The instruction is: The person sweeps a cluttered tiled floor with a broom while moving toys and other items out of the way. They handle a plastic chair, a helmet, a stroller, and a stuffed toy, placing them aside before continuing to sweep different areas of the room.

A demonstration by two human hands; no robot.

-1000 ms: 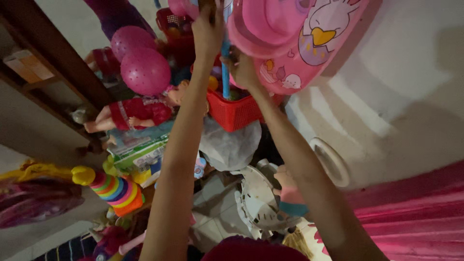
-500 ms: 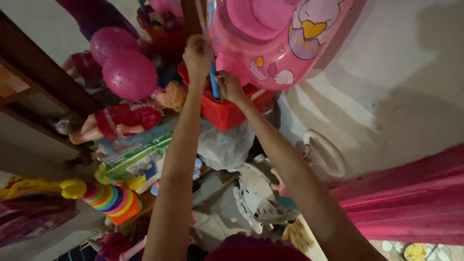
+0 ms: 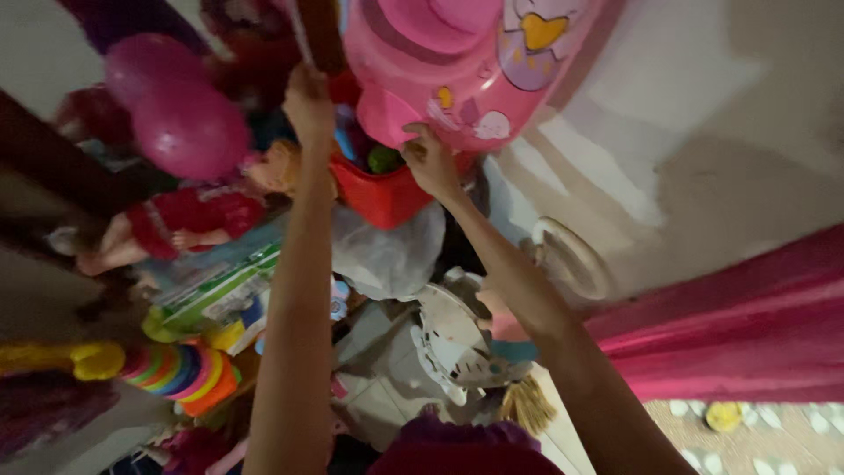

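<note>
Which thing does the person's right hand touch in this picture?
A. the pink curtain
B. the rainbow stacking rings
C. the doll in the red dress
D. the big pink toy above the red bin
D: the right hand presses its fingers against the underside of the big pink toy, just over the red bin.
</note>
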